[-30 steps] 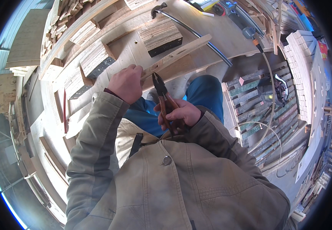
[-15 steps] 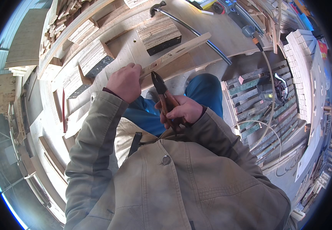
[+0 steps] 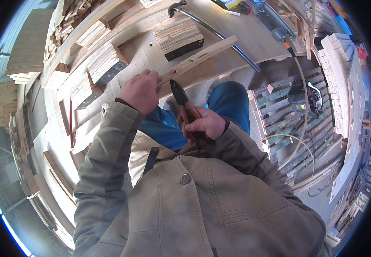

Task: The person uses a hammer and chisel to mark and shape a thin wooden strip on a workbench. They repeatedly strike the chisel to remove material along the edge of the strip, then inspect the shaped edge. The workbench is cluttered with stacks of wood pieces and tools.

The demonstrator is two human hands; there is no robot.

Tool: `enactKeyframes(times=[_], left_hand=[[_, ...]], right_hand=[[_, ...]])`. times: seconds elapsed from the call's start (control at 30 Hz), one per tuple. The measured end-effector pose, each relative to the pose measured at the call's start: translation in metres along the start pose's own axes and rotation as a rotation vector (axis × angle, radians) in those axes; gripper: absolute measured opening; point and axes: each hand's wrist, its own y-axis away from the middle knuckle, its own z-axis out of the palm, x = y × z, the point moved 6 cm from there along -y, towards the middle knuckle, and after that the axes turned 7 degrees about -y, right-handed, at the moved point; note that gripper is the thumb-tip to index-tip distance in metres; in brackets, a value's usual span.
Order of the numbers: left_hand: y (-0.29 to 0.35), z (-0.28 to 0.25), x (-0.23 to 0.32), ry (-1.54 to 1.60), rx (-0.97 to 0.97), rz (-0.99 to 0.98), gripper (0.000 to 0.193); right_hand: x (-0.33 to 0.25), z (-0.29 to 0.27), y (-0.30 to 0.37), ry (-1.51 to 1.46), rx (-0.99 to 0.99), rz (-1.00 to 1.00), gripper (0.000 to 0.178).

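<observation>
My left hand (image 3: 139, 92) is closed around the near end of a narrow wooden strip (image 3: 207, 52), which slants away to the upper right. My right hand (image 3: 207, 125) grips a pair of pliers (image 3: 179, 93) with reddish-brown handles and dark jaws. The jaws point up and away, close beside the strip and just right of my left hand. Whether their tip touches the wood, I cannot tell. My palm and fingers partly hide the handles. Past the strip, a claw hammer (image 3: 217, 34) with a shiny metal shaft lies on the wooden bench (image 3: 232, 25).
Thick wooden blocks (image 3: 177, 36) with dark ends stand beyond the strip, and more sit to the left. A red stick (image 3: 71, 124) leans at the left. On the right are a slatted pallet (image 3: 279, 113), a hose (image 3: 302, 85) and stacked pale boards (image 3: 333, 81).
The pliers' handles have come closer together in my right hand, and the jaws have turned slightly. My left hand and the strip have hardly moved.
</observation>
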Motion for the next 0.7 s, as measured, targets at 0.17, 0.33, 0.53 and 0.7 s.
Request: enactKeyframes(times=[0.17,0.33,0.53,0.7], left_hand=[[-0.001,-0.001,-0.003,0.011,-0.018,-0.037,0.019],[-0.002,0.003,-0.004,-0.014,-0.042,-0.044,0.021],[-0.001,0.004,-0.005,-0.007,0.044,0.003,0.025],[-0.004,0.007,-0.009,-0.015,0.007,0.005,0.025]], right_hand=[[0.026,0.015,0.014,0.108,-0.063,0.031,0.039],[0.017,0.011,0.030,0.106,-0.024,0.020,0.042],[0.004,-0.002,0.022,0.286,0.198,-0.086,0.041],[0.002,-0.014,0.003,0.591,0.236,-0.208,0.034]])
